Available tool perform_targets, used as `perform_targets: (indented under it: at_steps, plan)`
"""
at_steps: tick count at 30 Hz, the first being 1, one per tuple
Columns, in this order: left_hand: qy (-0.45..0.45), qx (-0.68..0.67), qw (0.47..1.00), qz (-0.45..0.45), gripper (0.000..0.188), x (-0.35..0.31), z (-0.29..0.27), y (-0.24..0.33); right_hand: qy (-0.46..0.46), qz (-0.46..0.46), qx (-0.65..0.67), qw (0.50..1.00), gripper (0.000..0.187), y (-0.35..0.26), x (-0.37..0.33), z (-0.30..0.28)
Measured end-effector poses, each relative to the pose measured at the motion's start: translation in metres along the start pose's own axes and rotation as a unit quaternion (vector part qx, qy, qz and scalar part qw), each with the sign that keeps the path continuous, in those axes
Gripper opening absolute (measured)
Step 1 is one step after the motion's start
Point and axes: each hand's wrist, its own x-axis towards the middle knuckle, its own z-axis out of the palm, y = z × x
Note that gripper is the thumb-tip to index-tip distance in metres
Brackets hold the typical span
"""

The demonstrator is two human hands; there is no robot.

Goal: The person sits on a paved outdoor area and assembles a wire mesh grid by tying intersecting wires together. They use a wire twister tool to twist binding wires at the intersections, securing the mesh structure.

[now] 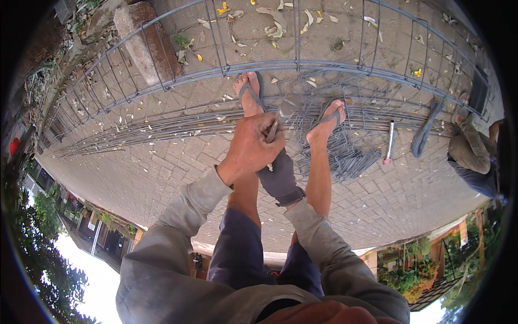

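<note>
In front of my feet, my bare left hand [251, 143] is closed around the narrow grey shaft of a short tool [288, 108]. Its wider, pale, shiny end points up and to the right; that end is blurred, so its kind is unclear. My right hand [279, 175], in a dark grey glove, is close beneath the left one and overlaps it. The left hand hides its fingers. Beyond both hands, long thin steel rods [178, 127] lie across the paving, and a heap of bent steel stirrups [345, 154] lies around my right foot.
A long rebar cage [318, 66] curves across the far side. A stone block [144, 43] lies at far left. To the right are a silvery bar with a pinkish end [389, 141], a dark wire bundle [427, 129] and another person [469, 148]. Leaves litter the brick paving [124, 178].
</note>
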Motion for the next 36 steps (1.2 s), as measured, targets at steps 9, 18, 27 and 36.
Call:
perform_targets:
  at_steps: [9, 18, 27, 36]
  plan:
    - [-0.131, -0.143, 0.975, 0.113, 0.020, 0.011, 0.063, 0.031, 0.103, -0.139, -0.095, 0.980, 0.062, -0.008, -0.041, -0.095]
    - [0.188, 0.399, 0.853, 0.280, 0.042, 0.148, 0.029, -0.065, 0.076, -0.172, -0.408, 0.893, 0.057, -0.058, 0.013, -0.212]
    - [0.239, 0.369, 0.849, 0.295, 0.027, 0.162, 0.054, -0.093, 0.031, -0.151, -0.558, 0.815, 0.058, -0.101, 0.048, -0.240]
    - [0.257, 0.380, 0.836, 0.302, 0.026, 0.164, 0.057, -0.092, 0.005, -0.124, -0.586, 0.801, 0.056, -0.112, 0.051, -0.235]
